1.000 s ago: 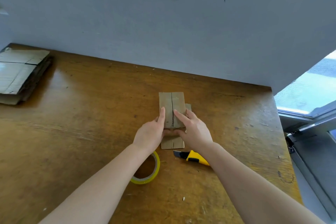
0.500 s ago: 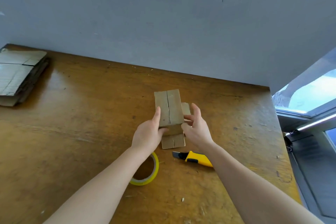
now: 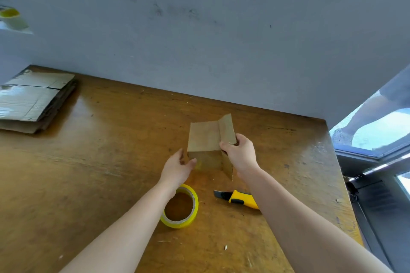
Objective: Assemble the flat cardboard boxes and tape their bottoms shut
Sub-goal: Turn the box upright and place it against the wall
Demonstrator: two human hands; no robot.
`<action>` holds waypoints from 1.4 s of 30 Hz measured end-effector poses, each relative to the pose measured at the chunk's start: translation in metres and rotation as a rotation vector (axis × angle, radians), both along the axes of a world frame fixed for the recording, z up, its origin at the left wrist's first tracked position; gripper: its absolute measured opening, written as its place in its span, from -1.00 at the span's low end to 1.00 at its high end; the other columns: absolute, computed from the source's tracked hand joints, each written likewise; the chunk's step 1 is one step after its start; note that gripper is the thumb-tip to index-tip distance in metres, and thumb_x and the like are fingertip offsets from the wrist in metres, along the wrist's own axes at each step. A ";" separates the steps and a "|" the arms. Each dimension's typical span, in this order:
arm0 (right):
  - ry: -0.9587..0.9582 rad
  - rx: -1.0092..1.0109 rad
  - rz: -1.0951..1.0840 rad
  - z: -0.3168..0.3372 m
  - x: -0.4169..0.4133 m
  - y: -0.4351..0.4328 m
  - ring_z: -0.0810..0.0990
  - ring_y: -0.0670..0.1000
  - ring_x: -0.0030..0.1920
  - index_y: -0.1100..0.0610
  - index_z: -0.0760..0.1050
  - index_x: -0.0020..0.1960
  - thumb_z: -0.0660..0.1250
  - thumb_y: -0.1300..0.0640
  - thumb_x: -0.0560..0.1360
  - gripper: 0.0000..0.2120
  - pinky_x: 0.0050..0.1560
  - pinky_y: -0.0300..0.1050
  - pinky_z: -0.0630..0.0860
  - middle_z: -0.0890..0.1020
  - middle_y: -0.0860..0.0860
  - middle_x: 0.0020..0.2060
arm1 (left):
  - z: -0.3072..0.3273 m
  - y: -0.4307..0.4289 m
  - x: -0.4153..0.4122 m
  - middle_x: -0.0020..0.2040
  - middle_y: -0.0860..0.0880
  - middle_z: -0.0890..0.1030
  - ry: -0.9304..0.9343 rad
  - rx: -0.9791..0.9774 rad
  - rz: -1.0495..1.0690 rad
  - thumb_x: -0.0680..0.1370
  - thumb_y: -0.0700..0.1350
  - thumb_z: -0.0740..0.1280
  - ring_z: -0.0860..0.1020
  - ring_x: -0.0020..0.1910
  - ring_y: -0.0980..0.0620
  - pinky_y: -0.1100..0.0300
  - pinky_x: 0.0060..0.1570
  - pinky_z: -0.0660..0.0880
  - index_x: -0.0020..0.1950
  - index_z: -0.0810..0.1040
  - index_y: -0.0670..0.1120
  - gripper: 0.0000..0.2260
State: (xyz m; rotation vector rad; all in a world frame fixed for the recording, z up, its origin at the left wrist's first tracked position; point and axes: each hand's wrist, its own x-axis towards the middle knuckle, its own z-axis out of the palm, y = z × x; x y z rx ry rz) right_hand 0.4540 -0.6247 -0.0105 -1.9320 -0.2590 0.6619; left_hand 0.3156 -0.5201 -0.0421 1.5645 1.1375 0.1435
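The small brown cardboard box (image 3: 207,146), matte and half-opened into a squarish tube, is held just beyond the glossy yellow tape roll (image 3: 179,223); the left hand (image 3: 178,167) grips its lower corner, the right hand (image 3: 240,154) pinches a flap

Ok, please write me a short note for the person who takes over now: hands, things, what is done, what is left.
Left hand holds the box at its lower left; right hand pinches its right flap.
Tape and knife lie on the table below the hands; flat stack far left.
Done: one box opened up.
Left: no tape seen on it, so tape its bottom, then do the stack.
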 end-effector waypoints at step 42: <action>-0.473 -0.274 -0.220 0.014 0.100 -0.147 0.61 0.01 0.05 0.12 0.56 0.25 0.32 0.19 0.53 -0.70 0.11 -0.08 0.55 0.67 0.03 0.07 | 0.050 -0.113 0.178 0.49 -0.12 0.32 0.082 0.308 -0.621 0.63 -0.10 0.23 0.46 0.34 -0.13 -0.01 0.30 0.45 0.56 0.13 -0.09 -0.47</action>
